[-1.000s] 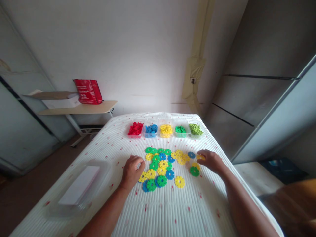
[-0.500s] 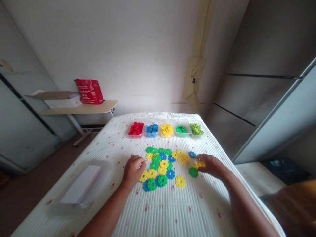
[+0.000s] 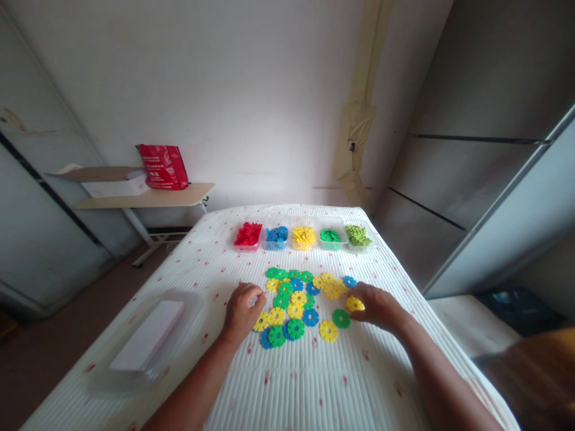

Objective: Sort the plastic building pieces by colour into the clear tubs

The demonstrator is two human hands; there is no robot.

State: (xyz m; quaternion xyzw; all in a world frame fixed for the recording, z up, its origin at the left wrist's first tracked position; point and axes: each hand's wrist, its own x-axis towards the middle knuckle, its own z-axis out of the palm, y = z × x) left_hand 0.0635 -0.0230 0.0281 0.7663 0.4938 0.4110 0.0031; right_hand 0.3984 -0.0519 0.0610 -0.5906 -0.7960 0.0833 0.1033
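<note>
On the white ridged cloth [image 3: 287,395] with small red spots, lots of flat round pieces with little notches, like flowers. At the right, the right hand [image 3: 375,306], with fingers bent down and touching a yellow piece [image 3: 354,304]. Cannot tell: really pinching, or only touching. Just left of that and a bit nearer, a green piece [image 3: 338,321], flat on the cloth. Farther left and nearer again, a lone yellow piece [image 3: 325,333]. Just past the fingers, on the far side, a blue piece [image 3: 345,282], close to a bunch of yellow pieces [image 3: 332,292], one on top of another.

At the left edge of the pieces, the left hand [image 3: 245,308], with fingers loosely curled and thumb close to them. Cannot tell: holding something, or not. Just beside the thumb, one more yellow disc [image 3: 262,327]. Between the hands, a messy heap [image 3: 288,302] of green, yellow and blue, with a row of green pieces [image 3: 297,275] along the far side.

Farther off, five clear tubs [image 3: 304,247] side by side, left to right: red, blue, yellow, green, light green. Near left, a big clear plastic lid or tray [image 3: 191,302] and a flat white thing [image 3: 148,335].
</note>
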